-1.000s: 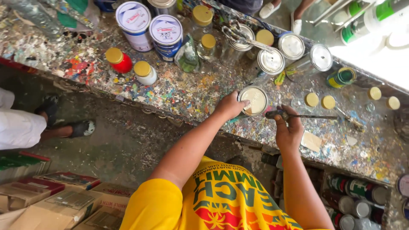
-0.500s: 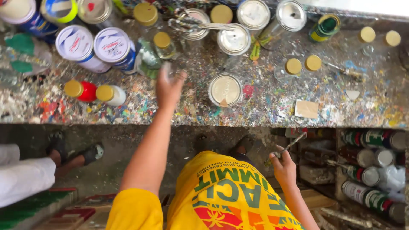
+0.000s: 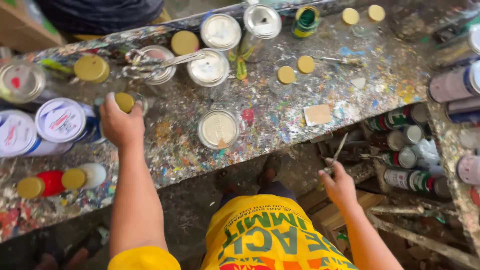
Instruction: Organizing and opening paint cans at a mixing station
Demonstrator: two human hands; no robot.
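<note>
My left hand is closed around a small clear bottle with a yellow cap standing on the paint-spattered workbench. My right hand hangs below the bench edge and grips a thin metal tool that points up toward the bench. A closed tin with a pale lid sits near the front edge between my two arms. I wear a yellow printed shirt.
Several silver-lidded tins and yellow-capped jars crowd the back. White and blue cans stand at the left, a red bottle and white bottle nearer. Spray cans fill shelves at the right. A person in dark clothing stands across the bench.
My left hand left the pale-lidded tin, reached left and closed on the yellow-capped bottle. My right hand dropped from the bench top to below its edge, tool still in it.
</note>
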